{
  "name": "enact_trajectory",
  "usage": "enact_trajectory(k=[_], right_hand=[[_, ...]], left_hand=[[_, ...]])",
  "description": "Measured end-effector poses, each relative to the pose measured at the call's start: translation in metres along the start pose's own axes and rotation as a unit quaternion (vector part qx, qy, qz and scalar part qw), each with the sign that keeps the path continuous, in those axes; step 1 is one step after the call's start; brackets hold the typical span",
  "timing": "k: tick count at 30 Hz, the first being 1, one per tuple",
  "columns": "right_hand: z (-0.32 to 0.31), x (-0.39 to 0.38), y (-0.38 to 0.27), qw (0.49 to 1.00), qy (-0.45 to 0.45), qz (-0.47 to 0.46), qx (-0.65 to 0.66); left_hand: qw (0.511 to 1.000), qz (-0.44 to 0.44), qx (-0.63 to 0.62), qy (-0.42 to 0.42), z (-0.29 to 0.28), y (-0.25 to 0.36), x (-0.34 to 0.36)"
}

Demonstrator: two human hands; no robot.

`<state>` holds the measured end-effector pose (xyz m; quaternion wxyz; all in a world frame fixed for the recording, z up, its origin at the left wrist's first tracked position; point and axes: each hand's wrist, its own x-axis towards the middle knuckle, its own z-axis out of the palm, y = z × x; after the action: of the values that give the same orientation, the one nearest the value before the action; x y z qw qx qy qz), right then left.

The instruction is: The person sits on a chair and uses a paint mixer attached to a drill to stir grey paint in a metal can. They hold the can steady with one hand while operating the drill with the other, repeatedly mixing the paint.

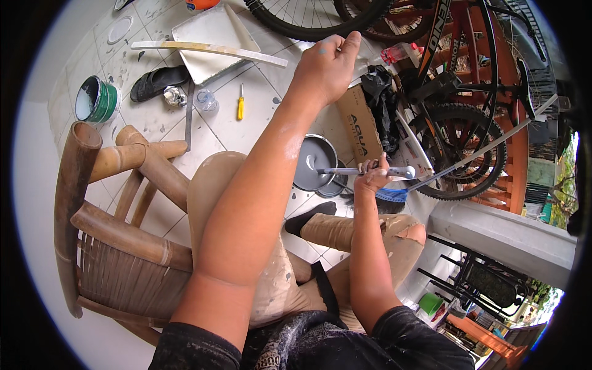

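My right hand is closed round the handle of a paint-coated stick-like tool. The tool's far end dips into grey paint in a round paint can; what kind of tip it has is hidden by the paint. A pale streak shows on the paint's surface. My left hand is raised beyond the can, its fingers curled in and its thumb up. Whether anything is inside those fingers cannot be seen. Paint smears mark both hands, and beside the can stands an opened cardboard box with a black plastic bag.
A white paint tray carries a long wooden strip. Nearby lie a black sandal, a yellow-handled screwdriver, a clear plastic bottle and a green paint bucket. Bicycles stand right; a bamboo chair is left.
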<state>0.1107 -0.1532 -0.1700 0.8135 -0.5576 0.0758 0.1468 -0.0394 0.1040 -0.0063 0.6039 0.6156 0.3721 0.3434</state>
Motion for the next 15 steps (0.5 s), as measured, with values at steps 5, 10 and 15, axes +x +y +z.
enact_trajectory(k=[5,10,15], right_hand=[[0.017,-0.014,-0.020,0.999,-0.023,0.033,0.001],[0.049,-0.029,-0.076,0.997,-0.069,-0.011,-0.018],[0.084,-0.057,-0.128,0.984,-0.155,-0.075,-0.035]], left_hand=[[1.000,0.007,0.000,-0.009,0.001,-0.002,-0.003],[1.000,0.018,-0.005,0.006,-0.003,-0.004,0.002],[1.000,0.015,0.001,-0.008,-0.004,-0.007,0.003]])
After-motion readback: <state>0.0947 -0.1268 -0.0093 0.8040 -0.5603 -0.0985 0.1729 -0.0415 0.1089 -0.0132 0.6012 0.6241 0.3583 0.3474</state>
